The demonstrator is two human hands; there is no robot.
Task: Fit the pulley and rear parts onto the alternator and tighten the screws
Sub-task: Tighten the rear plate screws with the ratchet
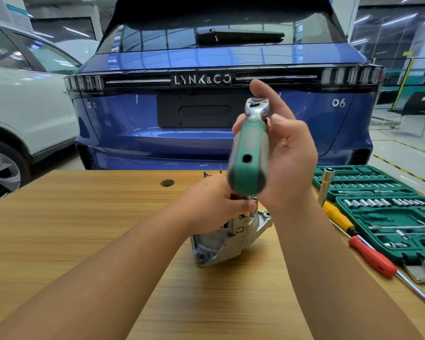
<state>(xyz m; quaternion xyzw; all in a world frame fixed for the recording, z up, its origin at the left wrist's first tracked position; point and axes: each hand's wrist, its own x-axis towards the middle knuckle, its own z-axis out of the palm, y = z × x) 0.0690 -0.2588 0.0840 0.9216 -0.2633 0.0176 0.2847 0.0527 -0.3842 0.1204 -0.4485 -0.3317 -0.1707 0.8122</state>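
We see an evenly bright indoor scene, lit by long ceiling strips that mirror as white streaks in the glossy blue car's rear window. Shadows on the pale wooden tabletop are faint and soft. The green-handled chrome ratchet wrench, nearest our lens, is smeared and out of focus. Wide-angle distortion bows the table edge and stretches the white car at left.
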